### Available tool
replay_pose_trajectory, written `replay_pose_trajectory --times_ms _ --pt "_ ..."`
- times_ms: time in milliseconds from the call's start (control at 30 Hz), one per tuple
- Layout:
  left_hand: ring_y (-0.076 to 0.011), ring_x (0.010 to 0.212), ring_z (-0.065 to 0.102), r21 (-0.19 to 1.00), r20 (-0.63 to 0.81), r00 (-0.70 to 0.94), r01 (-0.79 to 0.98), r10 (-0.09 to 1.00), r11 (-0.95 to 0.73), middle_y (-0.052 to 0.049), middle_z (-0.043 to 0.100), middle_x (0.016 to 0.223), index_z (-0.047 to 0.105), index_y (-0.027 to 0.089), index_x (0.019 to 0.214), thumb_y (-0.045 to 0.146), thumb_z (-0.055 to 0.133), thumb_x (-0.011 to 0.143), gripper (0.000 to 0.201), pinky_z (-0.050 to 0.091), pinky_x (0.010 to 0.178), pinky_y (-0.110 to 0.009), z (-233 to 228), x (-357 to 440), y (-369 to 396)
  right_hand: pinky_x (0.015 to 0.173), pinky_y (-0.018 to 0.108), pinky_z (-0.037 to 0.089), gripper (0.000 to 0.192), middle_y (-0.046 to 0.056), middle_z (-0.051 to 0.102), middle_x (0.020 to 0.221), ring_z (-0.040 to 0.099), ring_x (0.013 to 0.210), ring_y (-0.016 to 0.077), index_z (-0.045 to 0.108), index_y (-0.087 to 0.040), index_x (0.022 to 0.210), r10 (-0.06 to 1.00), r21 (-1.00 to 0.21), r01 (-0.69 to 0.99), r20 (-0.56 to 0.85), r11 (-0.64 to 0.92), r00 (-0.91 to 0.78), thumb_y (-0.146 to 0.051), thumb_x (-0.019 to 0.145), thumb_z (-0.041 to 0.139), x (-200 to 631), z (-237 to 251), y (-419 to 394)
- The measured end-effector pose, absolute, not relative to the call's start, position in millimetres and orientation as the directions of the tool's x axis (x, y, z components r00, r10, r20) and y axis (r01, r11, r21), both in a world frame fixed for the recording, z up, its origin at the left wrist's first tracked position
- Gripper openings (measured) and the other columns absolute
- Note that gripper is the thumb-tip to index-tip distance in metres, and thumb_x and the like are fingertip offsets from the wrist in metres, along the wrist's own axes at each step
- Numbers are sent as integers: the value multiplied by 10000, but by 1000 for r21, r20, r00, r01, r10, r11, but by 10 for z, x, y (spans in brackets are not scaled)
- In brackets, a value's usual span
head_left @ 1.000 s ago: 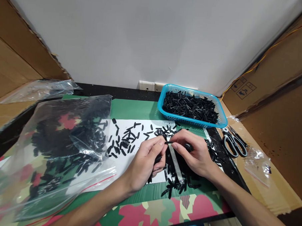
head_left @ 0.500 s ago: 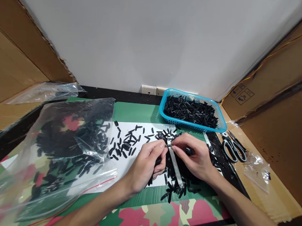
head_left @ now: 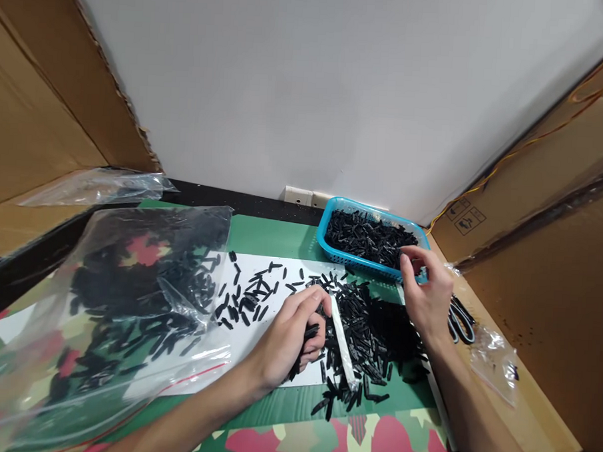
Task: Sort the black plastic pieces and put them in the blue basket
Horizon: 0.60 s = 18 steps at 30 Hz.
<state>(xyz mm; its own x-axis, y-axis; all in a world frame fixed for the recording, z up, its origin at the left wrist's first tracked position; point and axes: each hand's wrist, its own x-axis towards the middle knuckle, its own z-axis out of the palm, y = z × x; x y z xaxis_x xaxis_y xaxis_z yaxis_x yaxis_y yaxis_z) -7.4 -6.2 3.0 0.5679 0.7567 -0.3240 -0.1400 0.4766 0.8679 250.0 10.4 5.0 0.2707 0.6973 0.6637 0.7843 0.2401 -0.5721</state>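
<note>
My left hand (head_left: 297, 336) is closed around several small black strips (head_left: 311, 332), whose ends show between the curled fingers. It rests over the white paper (head_left: 272, 328), beside a narrow whitish strip (head_left: 343, 344). At the right, my right hand (head_left: 429, 288) is over the near right corner of the blue basket (head_left: 337, 254). Its thumb and forefinger come together in a pinch, and I cannot make out anything between them. Black strips fill the basket. Between the hands lies a heap of loose black strips (head_left: 361, 328), with others scattered on the paper.
A clear zip bag (head_left: 178, 294) with black strips inside covers the left of the table. Grey-handled scissors (head_left: 460, 323), partly hidden by my right hand, and a small plastic bag (head_left: 495, 361) lie on cardboard at the right. A white wall (head_left: 287, 85) stands behind.
My right hand has moved away from the left, up and right to the basket. The black strip between both hands' fingertips is no longer seen there. My left hand stays closed on its strips.
</note>
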Motion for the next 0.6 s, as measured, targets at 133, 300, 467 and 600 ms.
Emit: replay_pose_trajectory --times_ms 133,300,467,600 --pt "-65 388 238 867 -347 574 -104 741 487 113 378 507 478 279 1043 649 416 1032 375 203 341 -111 0 -65 -85 698 312 469 122 35 705 911 612 768 178 731 -214 977 810 -633 610 586 477 -25 -240 1032 625 2164 57 -68" --pt "-61 380 268 863 -334 569 -137 752 486 123 382 522 455 290 1104 651 431 1037 368 235 365 -116 25 -35 -118 671 292 464 77 15 681 867 582 727 154 749 -224 1022 840 -755 374 448 538 -304 -218 1009 674 1823 5 -235" --pt "-43 414 320 866 -305 572 -167 762 472 104 454 601 458 269 1101 624 450 1051 359 265 400 -114 99 -19 -129 679 284 452 83 13 660 874 565 735 147 768 -217 1053 864 -827 315 349 466 -363 -237 990 718 1764 -16 -247" --pt "-35 384 300 872 -294 570 -168 767 460 125 395 593 446 270 1091 617 440 1059 348 257 391 -115 82 -11 -132 699 285 465 52 36 684 956 587 800 161 765 -207 980 882 -882 278 255 381 -397 -245 984 730 1784 -15 -229"
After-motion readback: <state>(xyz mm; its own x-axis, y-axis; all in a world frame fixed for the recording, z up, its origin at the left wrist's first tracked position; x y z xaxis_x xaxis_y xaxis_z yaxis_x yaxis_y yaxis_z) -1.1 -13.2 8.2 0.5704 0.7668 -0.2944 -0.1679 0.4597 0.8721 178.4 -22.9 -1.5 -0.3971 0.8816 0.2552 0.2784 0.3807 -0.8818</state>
